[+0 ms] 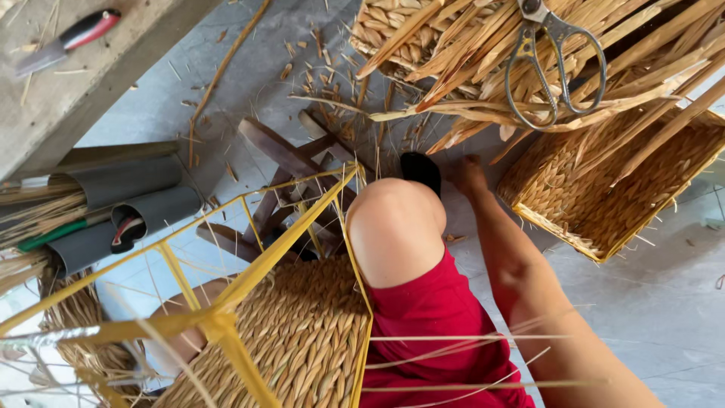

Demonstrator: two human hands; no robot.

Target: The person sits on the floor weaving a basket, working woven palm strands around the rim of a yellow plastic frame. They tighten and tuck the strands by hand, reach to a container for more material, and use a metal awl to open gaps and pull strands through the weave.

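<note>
Nearest to me, a half-woven basket (302,340) on a yellow wire frame (226,302) is sitting low in the view, its straw weave filling the bottom panel and the bare frame bars rising to the left. My left hand (177,332) is showing only as a patch behind those bars, beside the basket, and I cannot tell whether it is gripping anything. Just right of the basket, my knee (396,227) in red shorts (438,325) is poking up. My right arm is stretching past the knee, and my right hand (470,175) is reaching down to the grey floor (664,302), fingers loose near a dark object (421,170); I am not seeing it grasp anything. Beyond the hand, a finished woven basket (604,189) is lying to the right. Above it, a heap of dried straw strips (468,53) is carrying a pair of scissors (555,64). To the left, grey pipes (128,204) are lying by a wooden stool (291,181).
</note>
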